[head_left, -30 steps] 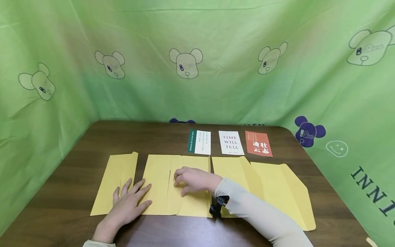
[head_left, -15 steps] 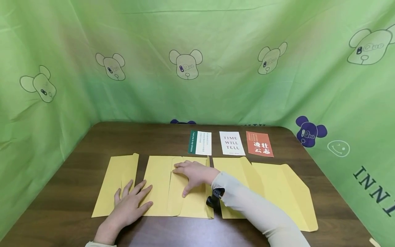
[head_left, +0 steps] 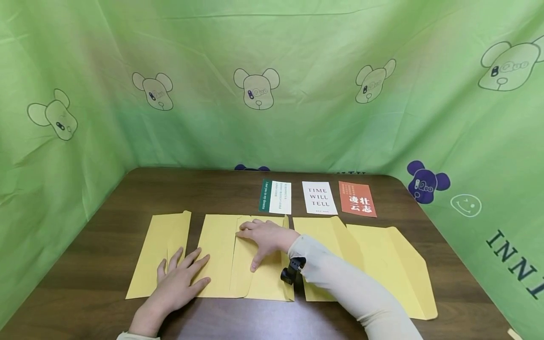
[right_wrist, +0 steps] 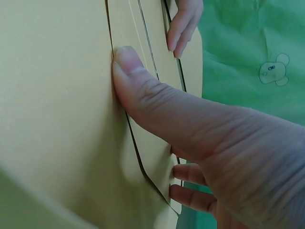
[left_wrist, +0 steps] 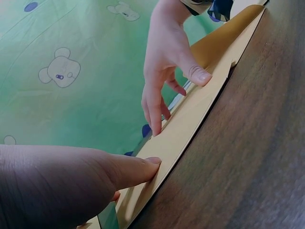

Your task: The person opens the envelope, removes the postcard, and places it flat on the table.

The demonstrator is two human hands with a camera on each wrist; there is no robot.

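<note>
Five yellow envelopes line up across the brown table (head_left: 238, 321), and the head view takes in the whole row. The left hand (head_left: 180, 278) lies spread and relaxed, gripping nothing, across the gap between the leftmost envelope (head_left: 159, 231) and the second envelope (head_left: 214, 250). Over to the right hand (head_left: 267, 238): loosely spread, grasping nothing, it touches the flap (head_left: 241, 278) that overlaps the third envelope (head_left: 269, 285).

Now the right wrist view gives what the head camera can't: a close look at the thumb (right_wrist: 128, 62), its tip right on the flap's edge. From the left wrist, low and sideways, the right palm arches above the paper, fingertips down, while the left thumb (left_wrist: 140, 169) touches an envelope up close. Only from the head do three printed cards show whole: green-and-white (head_left: 280, 198), white (head_left: 319, 197) and red (head_left: 358, 199), beyond the envelopes.
</note>
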